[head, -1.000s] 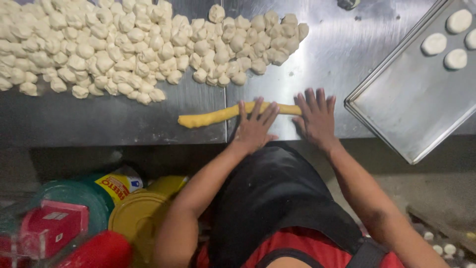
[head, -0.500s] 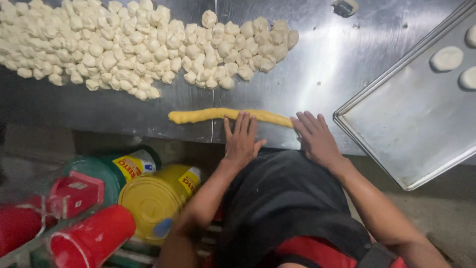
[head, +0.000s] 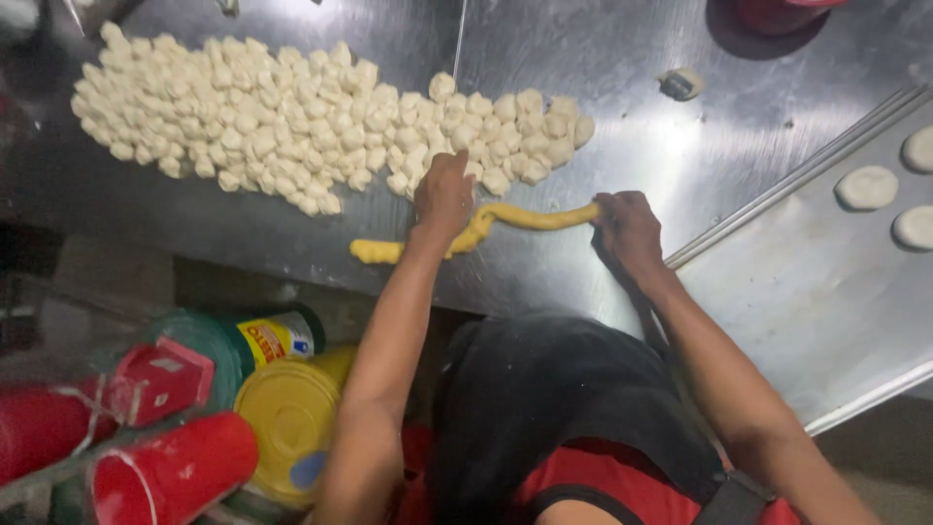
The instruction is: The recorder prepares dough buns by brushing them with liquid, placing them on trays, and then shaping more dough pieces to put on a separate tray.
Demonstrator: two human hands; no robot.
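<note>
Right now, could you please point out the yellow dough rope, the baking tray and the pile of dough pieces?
yellow dough rope (head: 530,218): head view, its middle.
baking tray (head: 777,292): head view, bare floor.
pile of dough pieces (head: 292,122): head view, centre.

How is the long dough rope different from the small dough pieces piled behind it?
The dough rope is one long yellow strand; the dough pieces are many short, paler lumps. The rope lies under the left hand and right hand; the pieces lie untouched. Both rest on the steel table.
</note>
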